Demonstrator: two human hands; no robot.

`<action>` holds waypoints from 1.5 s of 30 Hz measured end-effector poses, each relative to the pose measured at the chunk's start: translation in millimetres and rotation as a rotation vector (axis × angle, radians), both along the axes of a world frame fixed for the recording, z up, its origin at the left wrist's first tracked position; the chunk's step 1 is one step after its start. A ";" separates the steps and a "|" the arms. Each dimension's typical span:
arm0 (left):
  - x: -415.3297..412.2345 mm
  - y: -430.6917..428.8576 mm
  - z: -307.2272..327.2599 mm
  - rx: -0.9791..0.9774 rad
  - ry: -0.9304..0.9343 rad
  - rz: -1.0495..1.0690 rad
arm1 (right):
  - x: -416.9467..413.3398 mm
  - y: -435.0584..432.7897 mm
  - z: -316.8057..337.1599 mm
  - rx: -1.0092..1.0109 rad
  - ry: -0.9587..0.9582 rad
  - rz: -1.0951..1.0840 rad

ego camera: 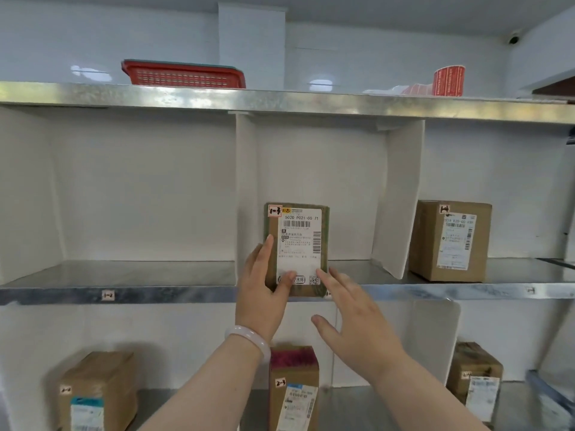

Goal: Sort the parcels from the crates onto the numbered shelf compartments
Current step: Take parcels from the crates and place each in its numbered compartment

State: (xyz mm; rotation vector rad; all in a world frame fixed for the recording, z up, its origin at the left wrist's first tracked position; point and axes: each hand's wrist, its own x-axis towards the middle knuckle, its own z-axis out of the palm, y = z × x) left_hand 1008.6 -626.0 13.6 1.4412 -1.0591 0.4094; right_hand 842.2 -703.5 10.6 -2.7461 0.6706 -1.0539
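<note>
A small brown parcel with green tape, a white shipping label and a tag reading 1-3 stands upright at the front edge of the middle compartment of the upper shelf. My left hand grips its lower left side, thumb across the label. Just to the lower right, my right hand is spread, its fingertips touching the parcel's lower right corner.
A larger box stands in the compartment to the right, which is marked 1-4. The left compartment, labelled 1-2, holds nothing. Three parcels stand on the shelf below. A red basket and a red tape roll sit on top.
</note>
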 end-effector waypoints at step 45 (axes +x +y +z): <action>-69.3 284.7 -111.8 0.706 -0.262 1.169 | 83.7 152.5 -100.2 -0.040 0.190 0.959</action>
